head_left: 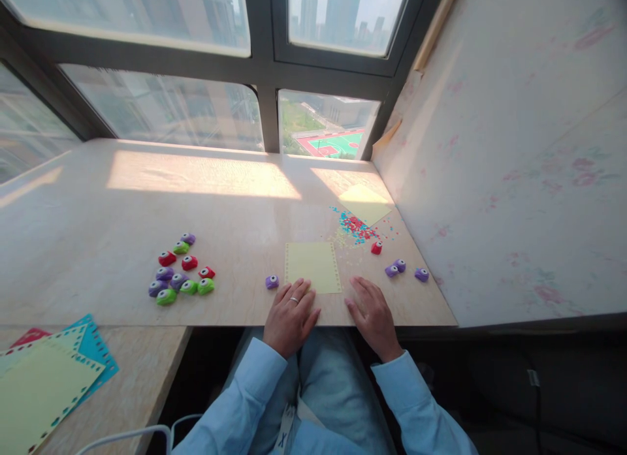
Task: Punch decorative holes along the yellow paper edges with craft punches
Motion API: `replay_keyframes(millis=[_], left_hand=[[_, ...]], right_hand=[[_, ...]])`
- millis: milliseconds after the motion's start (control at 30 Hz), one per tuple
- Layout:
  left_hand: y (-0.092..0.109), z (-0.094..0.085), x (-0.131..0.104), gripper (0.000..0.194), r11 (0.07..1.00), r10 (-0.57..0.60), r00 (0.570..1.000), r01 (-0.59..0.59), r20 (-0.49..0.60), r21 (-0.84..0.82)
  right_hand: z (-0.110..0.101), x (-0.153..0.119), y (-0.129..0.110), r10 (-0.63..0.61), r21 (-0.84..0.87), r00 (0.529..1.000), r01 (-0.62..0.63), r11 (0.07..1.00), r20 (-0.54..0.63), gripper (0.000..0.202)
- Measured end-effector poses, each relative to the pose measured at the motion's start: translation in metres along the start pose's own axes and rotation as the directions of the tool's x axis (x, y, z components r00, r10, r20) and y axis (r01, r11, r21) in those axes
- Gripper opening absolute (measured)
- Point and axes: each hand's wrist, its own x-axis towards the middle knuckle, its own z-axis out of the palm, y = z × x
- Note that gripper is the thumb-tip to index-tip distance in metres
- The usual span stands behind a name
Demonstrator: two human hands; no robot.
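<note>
A pale yellow sheet point(312, 262) with small holes punched along its left and right edges lies on the table in front of me. My left hand point(291, 316) rests at its lower left corner, palm down, fingers spread and holding nothing. To the right of the sheet, my right hand point(373, 316) lies on the tabletop with its fingers extended and nothing in them. One purple craft punch point(272, 282) sits just left of the sheet. Red, blue and yellow paper bits point(356, 226) are scattered beyond the sheet, to the right.
Several purple, green and red punches point(177, 281) cluster at the left. A red punch point(377, 247) and three purple ones point(422, 274) stand right. Another yellow sheet point(368, 205) lies near the wall. Punched sheets point(49, 383) are at lower left. Windows border the back.
</note>
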Motion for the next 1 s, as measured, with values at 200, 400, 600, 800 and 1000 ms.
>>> replay_keyframes(millis=[200,400,600,800,1000], left_hand=[[0.000,0.000,0.000,0.031,1.000,-0.004,1.000,0.004,0.002,0.005],[0.001,0.000,0.000,0.030,1.000,-0.007,1.000,0.007,-0.011,-0.005],[0.001,0.001,-0.001,0.030,1.000,-0.008,1.000,0.007,-0.023,-0.003],[0.001,0.002,-0.002,0.030,1.000,-0.015,1.000,0.015,-0.025,0.000],[0.002,0.002,-0.001,0.029,1.000,-0.015,0.999,0.015,-0.035,0.000]], right_hand=[[-0.005,0.001,-0.002,-0.060,-0.063,0.993,0.067,0.996,0.103,0.026],[-0.002,0.011,-0.001,0.006,-0.113,0.995,0.005,0.994,0.103,0.028],[-0.004,0.046,0.011,0.064,-0.174,0.983,-0.034,0.984,0.172,0.026],[-0.004,0.069,0.030,0.152,-0.193,0.972,-0.117,0.974,0.181,0.031],[0.002,0.058,0.040,0.202,0.119,0.979,-0.204,0.972,0.030,0.032]])
